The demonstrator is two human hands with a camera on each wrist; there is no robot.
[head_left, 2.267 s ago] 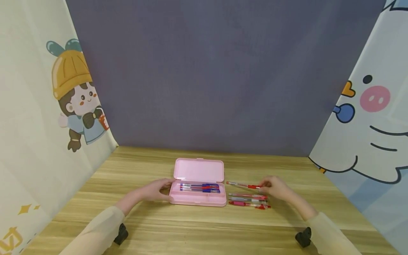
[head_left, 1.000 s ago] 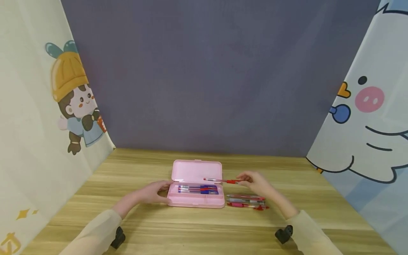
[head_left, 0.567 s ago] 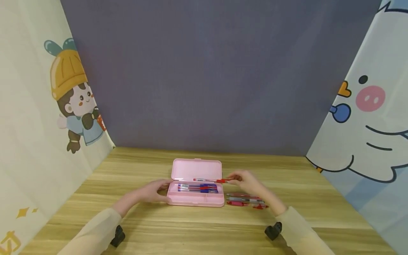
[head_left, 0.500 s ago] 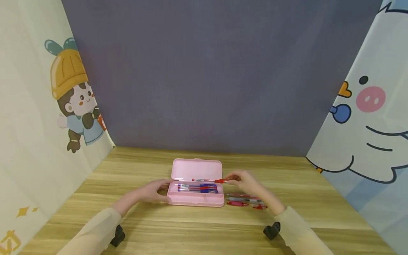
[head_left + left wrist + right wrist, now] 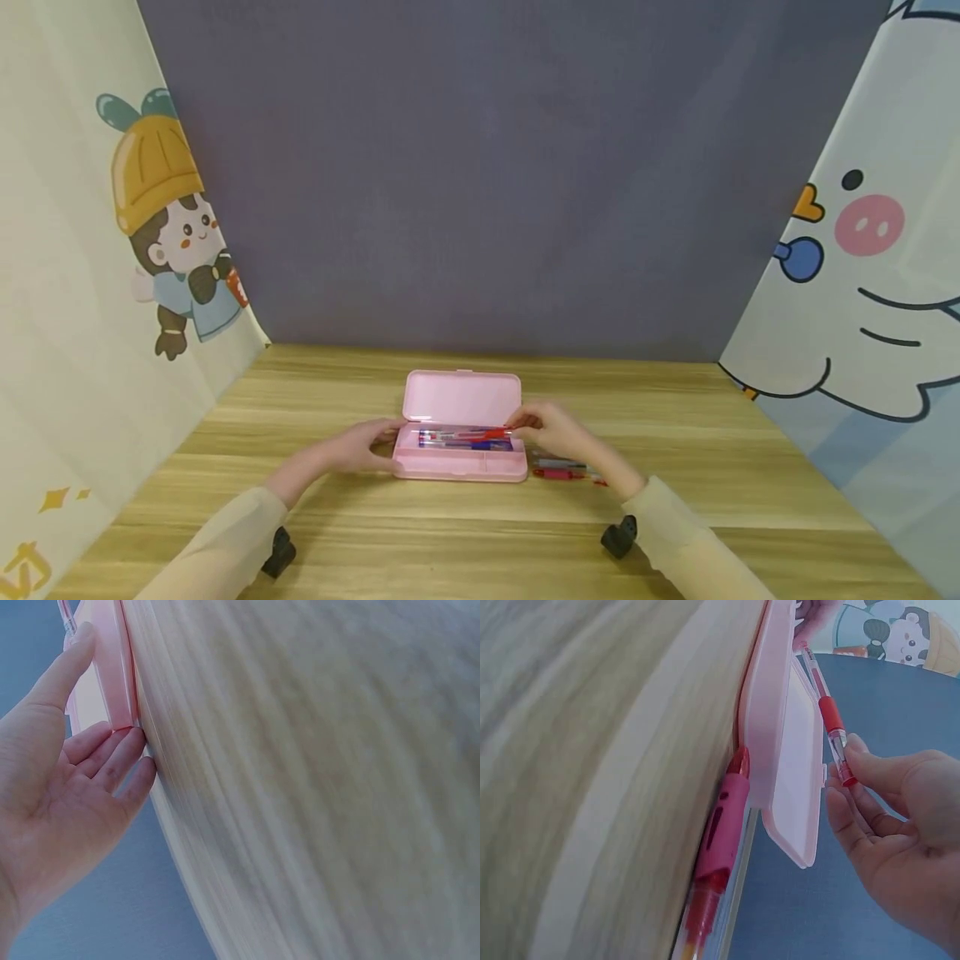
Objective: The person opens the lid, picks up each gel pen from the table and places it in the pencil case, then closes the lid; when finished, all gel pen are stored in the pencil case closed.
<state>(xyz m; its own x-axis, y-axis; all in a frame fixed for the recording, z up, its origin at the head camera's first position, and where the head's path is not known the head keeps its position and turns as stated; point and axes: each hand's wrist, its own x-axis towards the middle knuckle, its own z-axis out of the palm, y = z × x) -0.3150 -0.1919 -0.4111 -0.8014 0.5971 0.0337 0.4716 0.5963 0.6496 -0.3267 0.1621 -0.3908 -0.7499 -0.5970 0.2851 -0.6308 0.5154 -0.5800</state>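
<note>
A pink pencil case [image 5: 461, 477] lies with its lid [image 5: 462, 396] flipped back; several blue and red pens [image 5: 450, 445] are in its rear compartment. My left hand [image 5: 358, 446] holds the case's left end, thumb at the front corner and fingers toward the back; in the left wrist view the left hand's fingertips [image 5: 124, 750] meet the pink end wall. My right hand [image 5: 553, 432] pinches a clear pen with a red grip [image 5: 831, 714] by one end between thumb and fingers. That pen slants over the rear compartment, overlapping the pens there in the head view.
Right of the case lie loose pens, among them a pink-gripped pen [image 5: 724, 825] and a grey one [image 5: 558, 463], partly hidden under my right forearm. The wooden table [image 5: 450, 550] ends at a dark backdrop [image 5: 480, 183], with printed cartoon cloths on both sides.
My right hand has carried the red pen leftward from beside the loose pens, past the lid, and down over the rear compartment. The left hand stays at the case's left end.
</note>
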